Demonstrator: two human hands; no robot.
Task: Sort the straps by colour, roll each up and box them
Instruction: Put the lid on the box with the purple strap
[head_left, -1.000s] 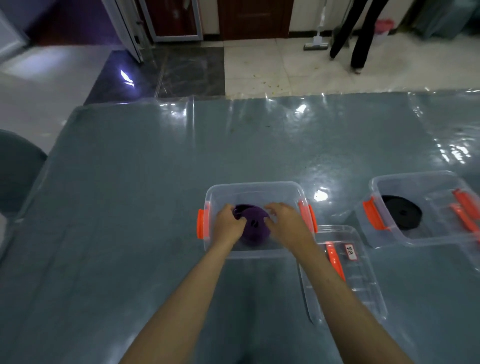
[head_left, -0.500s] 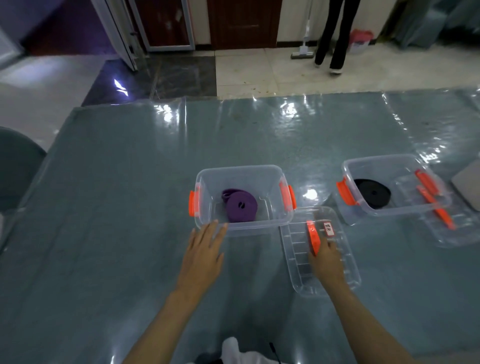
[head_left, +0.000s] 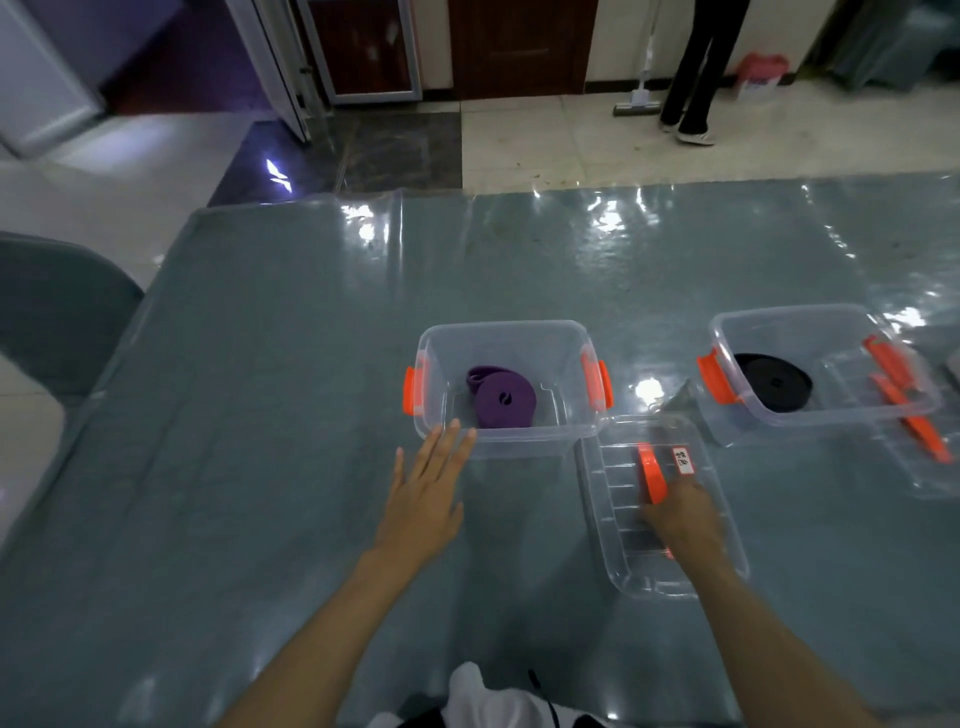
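Left hand (head_left: 427, 491) just before boxed purple strap (head_left: 505, 397) (rolled).

A grey-green table (head_left: 260, 415) under a glossy clear plastic cover (head_left: 623, 234) fills the foreground. A grey chair (head_left: 57, 306) stands at its left edge. Beyond — on pale floor tiles — a person's dark-trousered legs (head_left: 696, 67) stand beside a mop (head_left: 638, 98) and a pink container (head_left: 761, 75), near a brown door (head_left: 519, 47).

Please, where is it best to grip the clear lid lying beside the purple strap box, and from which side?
Probably the orange handle along the middle of the clear lid, taken from above: the lid lies flat, and the right hand rests there.
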